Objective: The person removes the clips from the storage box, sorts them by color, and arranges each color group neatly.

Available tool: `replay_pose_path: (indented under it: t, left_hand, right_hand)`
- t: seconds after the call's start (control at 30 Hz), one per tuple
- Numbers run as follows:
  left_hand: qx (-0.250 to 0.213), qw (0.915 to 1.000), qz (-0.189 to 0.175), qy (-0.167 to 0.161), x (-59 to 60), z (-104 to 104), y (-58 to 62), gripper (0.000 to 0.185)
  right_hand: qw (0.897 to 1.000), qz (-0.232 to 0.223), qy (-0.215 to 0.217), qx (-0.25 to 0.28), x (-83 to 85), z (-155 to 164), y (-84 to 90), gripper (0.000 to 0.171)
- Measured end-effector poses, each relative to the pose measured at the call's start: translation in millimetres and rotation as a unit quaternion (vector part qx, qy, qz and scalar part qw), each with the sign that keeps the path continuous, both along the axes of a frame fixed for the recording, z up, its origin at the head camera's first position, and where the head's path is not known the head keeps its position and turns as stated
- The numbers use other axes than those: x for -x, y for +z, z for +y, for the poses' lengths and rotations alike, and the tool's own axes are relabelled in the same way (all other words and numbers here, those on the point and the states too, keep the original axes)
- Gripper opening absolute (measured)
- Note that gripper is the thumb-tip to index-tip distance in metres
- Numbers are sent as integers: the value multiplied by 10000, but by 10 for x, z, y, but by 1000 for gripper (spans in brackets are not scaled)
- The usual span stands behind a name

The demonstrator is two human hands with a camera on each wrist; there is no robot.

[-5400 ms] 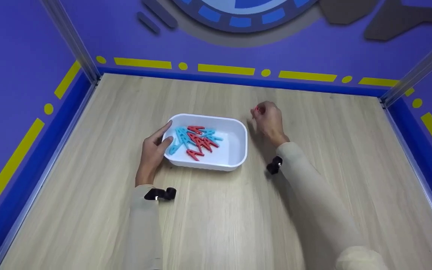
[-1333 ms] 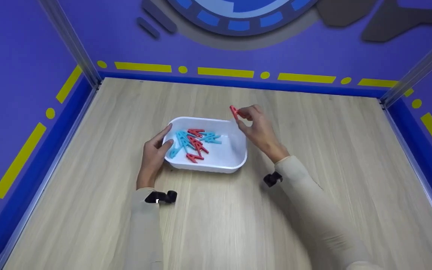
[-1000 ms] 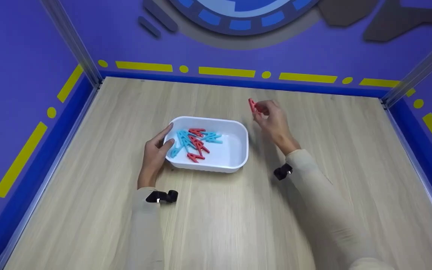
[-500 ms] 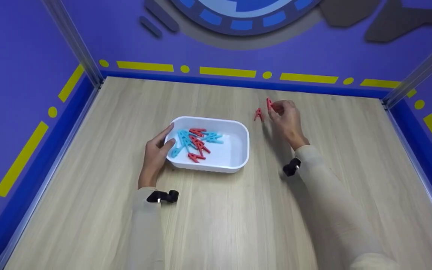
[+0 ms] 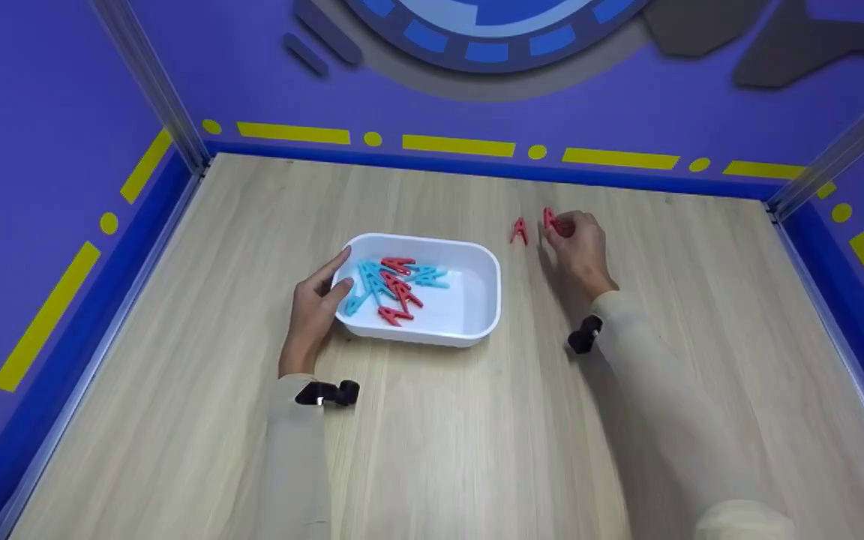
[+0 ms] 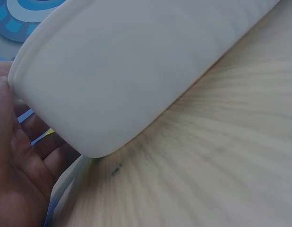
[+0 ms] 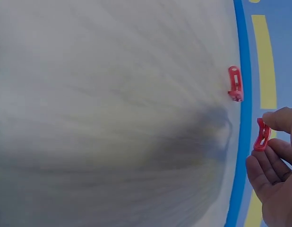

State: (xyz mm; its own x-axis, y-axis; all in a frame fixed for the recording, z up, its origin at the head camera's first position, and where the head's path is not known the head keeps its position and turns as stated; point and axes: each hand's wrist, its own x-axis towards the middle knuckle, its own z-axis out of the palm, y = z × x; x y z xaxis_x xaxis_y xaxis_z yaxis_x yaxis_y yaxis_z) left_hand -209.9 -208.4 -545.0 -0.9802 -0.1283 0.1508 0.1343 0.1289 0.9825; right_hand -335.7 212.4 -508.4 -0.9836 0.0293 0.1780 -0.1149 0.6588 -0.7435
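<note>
In the head view my left hand (image 5: pixel 310 319) grips the left end of a white plastic tub (image 5: pixel 477 304), thumb over the rim. The left wrist view has its fingers against the outer wall of the tub (image 6: pixel 98 71). Red clothespins (image 5: pixel 392 316) and light-blue clothespins (image 5: pixel 368 277) lie jumbled inside, mostly toward the left. My right hand (image 5: pixel 583 251) pinches a red clothespin (image 5: pixel 549 217) between thumb and fingertips, right of the tub. Just left of it, another red clothespin (image 5: pixel 520 231) is on the table, legs toward me. The right wrist view includes the pinched clothespin (image 7: pixel 262 135).
The wood-grain table (image 5: pixel 432 435) is enclosed at the back and both sides by blue panels (image 5: pixel 477 161) with yellow markings. Metal posts (image 5: pixel 169 97) stand at the back corners. Table surface extends in front of and beside the tub.
My right hand has carried a red clothespin from above the tub's right end rightward, then slightly down. The red clothespin on the table has come into view. My left hand stays put.
</note>
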Motion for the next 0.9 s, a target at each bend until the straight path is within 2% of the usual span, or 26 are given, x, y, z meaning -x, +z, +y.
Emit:
replay_pose_path:
  t: [0.5,0.9]
  left_hand:
    - [-168,9999,2,-31,-7,0,-1,50]
    - [-23,10000,-71,-36,-18,1,7,50]
  right_hand:
    - [9999,-61,56,-128,36,-2,-111,30]
    - [9996,-128,-141,-210,55,-65,-166,28]
